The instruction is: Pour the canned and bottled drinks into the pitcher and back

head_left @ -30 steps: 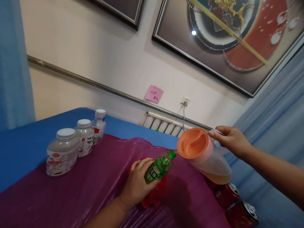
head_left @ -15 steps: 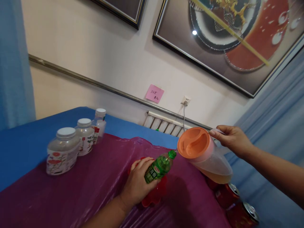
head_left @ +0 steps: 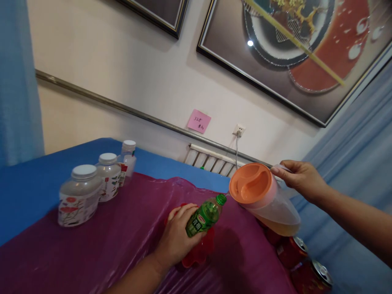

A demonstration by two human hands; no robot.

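Note:
In my left hand [head_left: 176, 234] is a green-labelled plastic bottle [head_left: 204, 218], tilted to the right, its green top pointing towards the jug. Beneath it lies a red dish with a wavy rim [head_left: 196, 255], partly covered by my hand and the bottle. My right hand [head_left: 301, 179] grips the handle of a clear plastic jug [head_left: 283, 208] with an orange lid [head_left: 252, 183]. The jug leans left, its spout side close to the bottle's top, with pale yellowish liquid in its lower part. I cannot tell clearly whether liquid runs between them.
Several white-capped clear jars, the nearest one [head_left: 80, 196] largest, stand at the left. Red drink cans [head_left: 292, 251] stand at the right edge below the jug. A purple plastic sheet [head_left: 101, 249] covers part of the blue tabletop [head_left: 27, 188]. A radiator [head_left: 211, 159] is behind.
Almost nothing differs. Both hands keep their holds, with the bottle and jug nearly in place; the view has shifted very slightly.

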